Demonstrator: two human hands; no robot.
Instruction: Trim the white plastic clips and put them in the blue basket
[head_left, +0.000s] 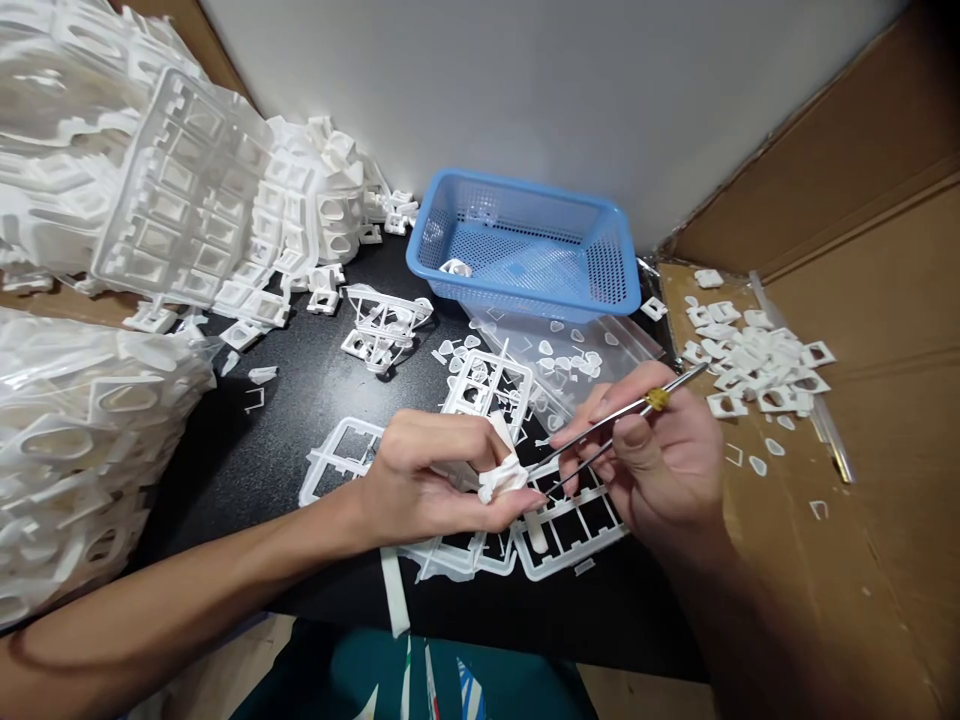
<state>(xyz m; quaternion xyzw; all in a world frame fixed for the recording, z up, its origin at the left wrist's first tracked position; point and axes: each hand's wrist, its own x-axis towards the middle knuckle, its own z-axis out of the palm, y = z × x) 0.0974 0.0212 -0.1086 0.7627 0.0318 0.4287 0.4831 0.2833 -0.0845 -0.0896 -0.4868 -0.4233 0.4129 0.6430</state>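
Note:
My left hand (442,470) is closed around a small white plastic part (504,480), pinched between thumb and fingers above the table. In my right hand (667,460) is a pair of metal tweezers (626,410) with a yellow band near its back end. The tweezer tips point left and come close to the white part; whether they touch it I cannot tell. Under both hands lie white plastic frames (570,530) with rectangular openings. A white strip (394,592) sticks out below my left wrist.
A blue perforated basket (525,185) stands at the back with a white piece inside. Large clear bags (82,440) of white parts fill the left side. Small offcuts lie on a plastic bag (630,345). White parts (757,350) are heaped on cardboard at right.

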